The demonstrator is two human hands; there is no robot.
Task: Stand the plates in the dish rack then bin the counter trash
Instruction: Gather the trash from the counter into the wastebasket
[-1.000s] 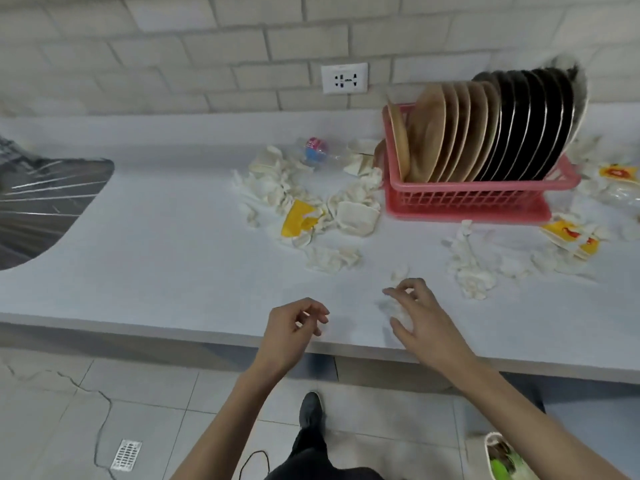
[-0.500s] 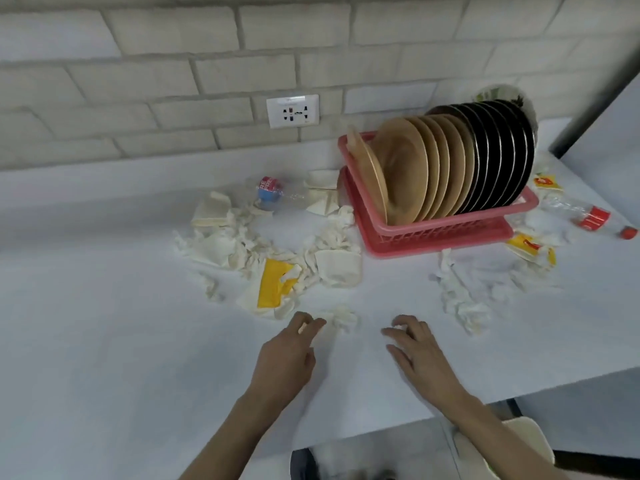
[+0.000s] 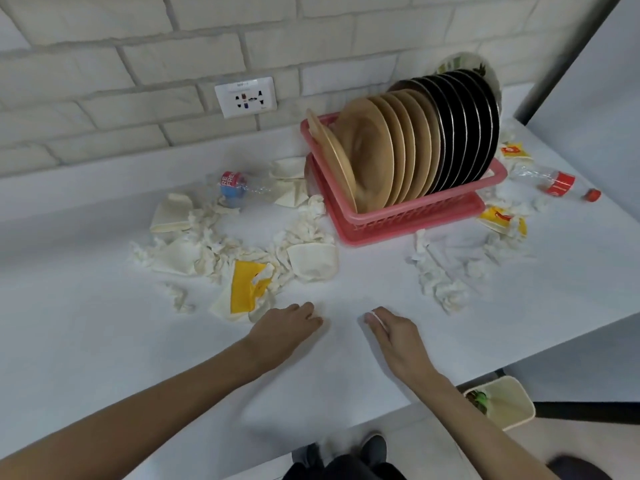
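1. Plates [image 3: 398, 150], tan and black, upright in the pink dish rack [image 3: 415, 206] on the counter [image 3: 104, 341].
2. Left of the rack: crumpled tissues [image 3: 207, 244], yellow wrapper [image 3: 244, 289], squashed bottle [image 3: 239, 185].
3. Right of it: second bottle [image 3: 554, 181].
4. In front: left hand [image 3: 287, 329] curled, contents impossible to tell; right hand [image 3: 394, 336] curled over a white scrap [image 3: 373, 315].
5. Bin [image 3: 502, 403] on the floor.

Plates [image 3: 408, 147] stand in the dish rack [image 3: 398, 221], back right on the worktop [image 3: 104, 341]. Napkins [image 3: 207, 244] lie left of it, a bottle [image 3: 239, 187] behind them, a second bottle [image 3: 550, 181] right of the rack; a bin [image 3: 516, 414] stands below.
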